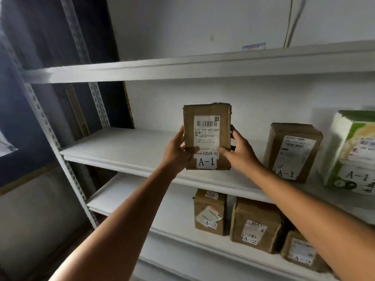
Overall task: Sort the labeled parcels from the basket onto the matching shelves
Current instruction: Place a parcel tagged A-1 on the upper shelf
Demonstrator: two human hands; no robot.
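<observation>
A small brown cardboard parcel (pixel 207 126) with a barcode label and an "A-1" sticker stands upright over the front of the middle shelf (pixel 121 147). My left hand (pixel 178 151) grips its left edge, thumb across the front. My right hand (pixel 237 151) grips its right edge, thumb on the front and fingers behind. Two other "A-1" parcels stand on the same shelf to the right: a brown box (pixel 292 151) and a white-and-green pack (pixel 351 151). The basket is out of view.
The shelf below (pixel 166 216) holds three brown "A-2" boxes: one at centre (pixel 210 211), one beside it (pixel 255 226), one at far right (pixel 300 250). The top shelf (pixel 182 65) runs above. A perforated metal upright (pixel 52 138) borders the left side.
</observation>
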